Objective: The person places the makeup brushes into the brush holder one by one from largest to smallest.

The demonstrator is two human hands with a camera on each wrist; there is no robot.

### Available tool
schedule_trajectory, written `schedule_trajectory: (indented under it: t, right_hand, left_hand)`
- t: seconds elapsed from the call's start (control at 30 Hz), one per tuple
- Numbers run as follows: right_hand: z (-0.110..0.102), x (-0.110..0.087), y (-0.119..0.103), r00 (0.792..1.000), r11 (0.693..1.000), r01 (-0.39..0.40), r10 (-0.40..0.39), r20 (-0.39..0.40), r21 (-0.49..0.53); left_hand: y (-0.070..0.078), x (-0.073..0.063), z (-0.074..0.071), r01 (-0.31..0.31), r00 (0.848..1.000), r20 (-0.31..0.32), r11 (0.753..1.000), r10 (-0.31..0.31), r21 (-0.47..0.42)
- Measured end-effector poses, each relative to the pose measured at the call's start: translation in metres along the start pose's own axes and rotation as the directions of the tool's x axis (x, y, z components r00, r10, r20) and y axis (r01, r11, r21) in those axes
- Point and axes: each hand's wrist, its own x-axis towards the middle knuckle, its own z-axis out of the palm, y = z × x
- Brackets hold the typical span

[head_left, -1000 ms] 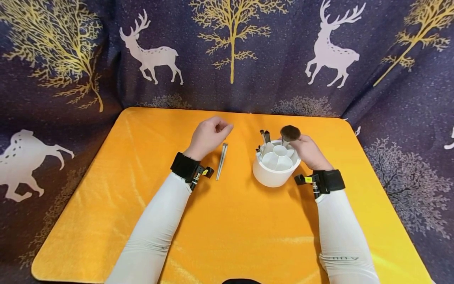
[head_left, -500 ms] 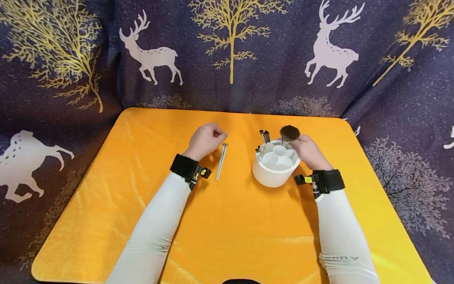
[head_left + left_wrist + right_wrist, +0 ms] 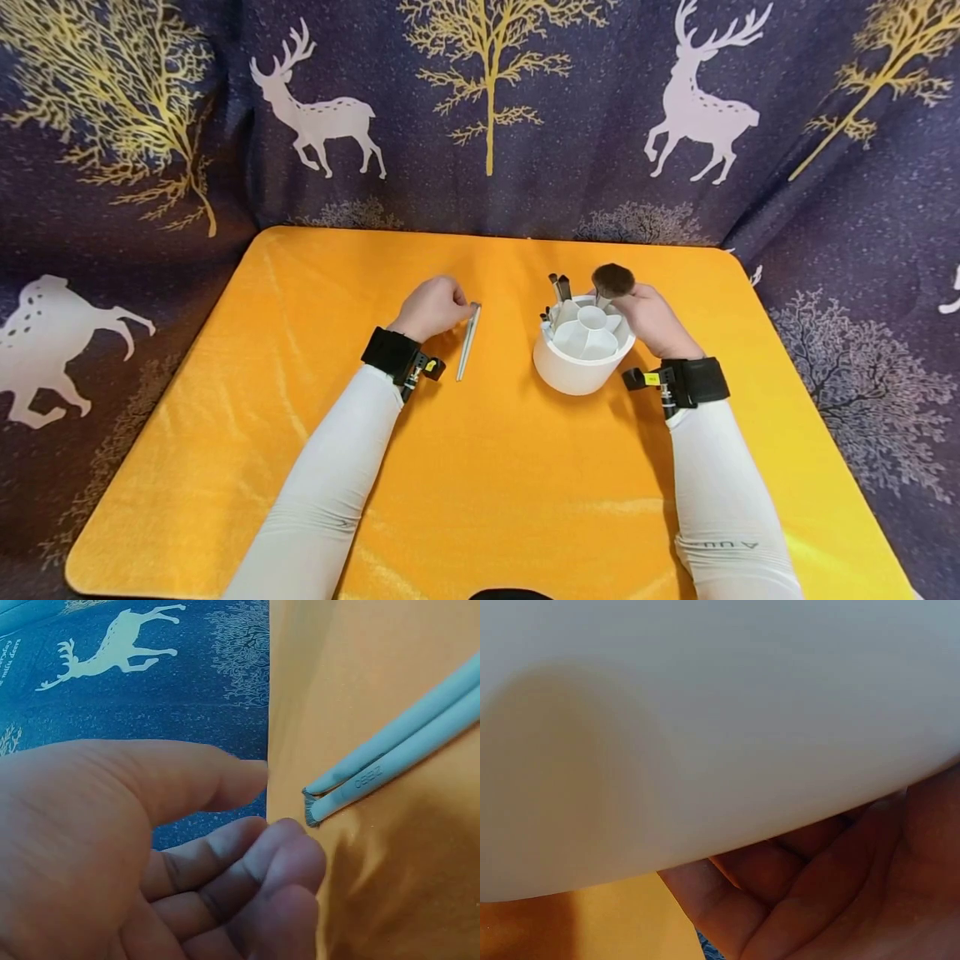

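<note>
Two slim pale makeup brushes [image 3: 467, 346] lie side by side on the orange cloth. Close to their bristle ends is my left hand [image 3: 431, 308]. In the left wrist view its thumb and bent fingers stand apart with nothing between them, and the brushes [image 3: 401, 761] lie just beyond the fingertips. My right hand [image 3: 654, 318] grips the right back side of a white round brush holder [image 3: 573, 375]; in the right wrist view its curled fingers [image 3: 757, 874] lie against the holder's wall. A big fluffy brush [image 3: 613, 281] stands in the holder beside that hand.
Several smaller dark-tipped brushes [image 3: 561, 289] stand in the left compartments of the holder. An orange cloth [image 3: 525, 500] covers the table. Behind it hangs a dark curtain [image 3: 585, 125] printed with deer and trees.
My left hand has come down and slightly left to the bristle ends of the two lying brushes. The right hand and the holder have stayed in place.
</note>
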Motion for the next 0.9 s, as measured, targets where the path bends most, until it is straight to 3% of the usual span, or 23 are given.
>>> schedule_trajectory:
  t: [0.5,0.9]
  right_hand:
    - [0.0001,-0.0003,0.0002,1.000,1.000,0.003,-0.003,-0.005,-0.013]
    - [0.0001,-0.0013,-0.0007,1.000,1.000,0.011,-0.011,-0.012,0.003]
  left_hand:
    - [-0.0053,0.0019,0.0027,0.045,0.991,0.124,0.997,-0.052,0.057]
    - [0.0016,-0.0019,0.0090,0.095,0.987,0.118,0.990,-0.107,0.102]
